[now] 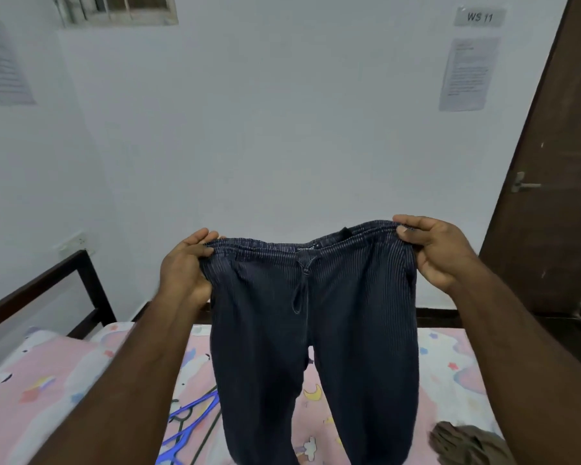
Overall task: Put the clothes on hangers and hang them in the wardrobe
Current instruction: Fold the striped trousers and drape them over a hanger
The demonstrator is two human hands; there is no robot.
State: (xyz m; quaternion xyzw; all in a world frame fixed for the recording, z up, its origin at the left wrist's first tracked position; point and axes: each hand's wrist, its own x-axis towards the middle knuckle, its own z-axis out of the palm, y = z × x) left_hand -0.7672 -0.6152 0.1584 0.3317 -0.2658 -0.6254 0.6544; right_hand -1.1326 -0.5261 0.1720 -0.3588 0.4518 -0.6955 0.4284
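Observation:
A pair of dark navy pinstriped trousers (316,330) with a drawstring hangs in the air in front of me, legs dangling over the bed. My left hand (187,266) pinches the left end of the waistband. At the right end of the waistband, my right hand (433,250) grips the fabric. Blue hangers (192,414) lie on the bedsheet behind the left trouser leg, partly hidden by it and by my left forearm. No wardrobe is in view.
The bed (47,380) has a pink cartoon-print sheet and a dark wooden frame (81,280). A crumpled brown garment (467,444) lies at the bed's right front. A brown door (550,196) with a handle stands at the right. White walls carry paper notices.

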